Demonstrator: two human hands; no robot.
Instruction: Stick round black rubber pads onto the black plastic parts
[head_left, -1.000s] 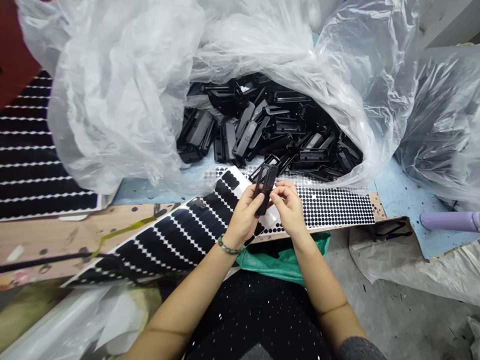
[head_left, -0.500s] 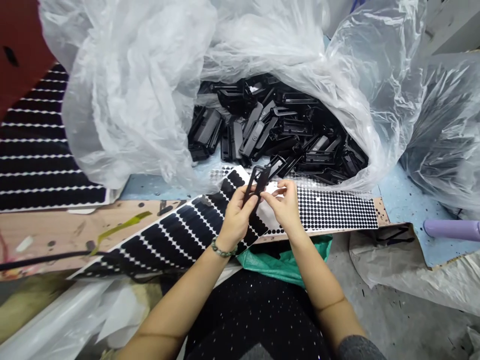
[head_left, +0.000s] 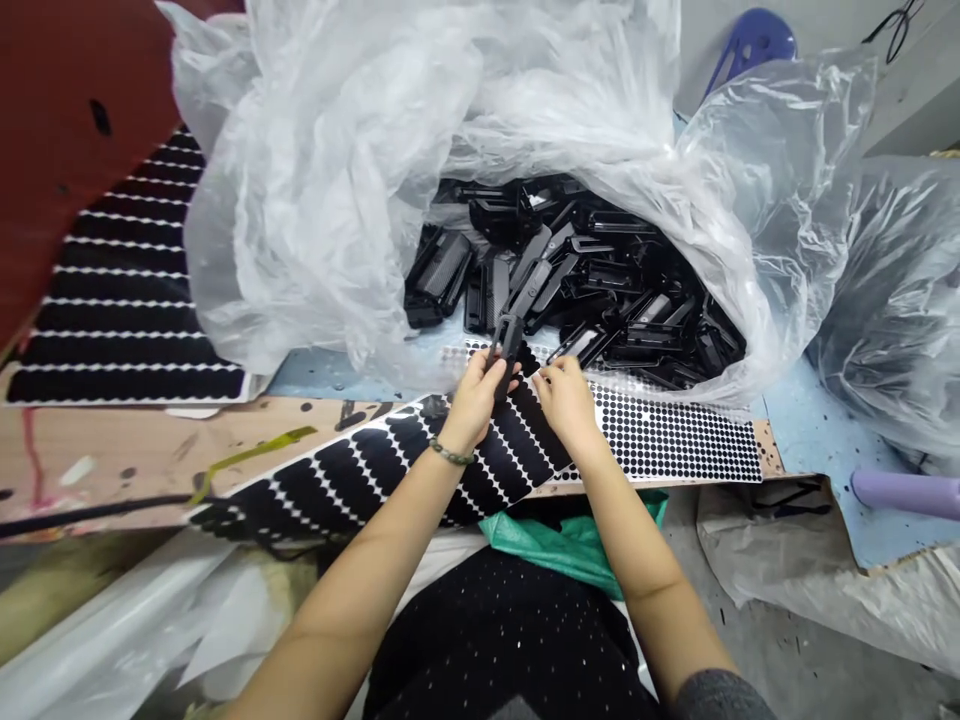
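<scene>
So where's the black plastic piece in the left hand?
In the head view, the piece sits at centre in the left hand, beside the right hand, above the dot sheet.

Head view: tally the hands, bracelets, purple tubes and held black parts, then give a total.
Hands: 2 (left hand, right hand)
Bracelet: 1
Purple tube: 1
Black part, held: 1
Total: 5
</scene>
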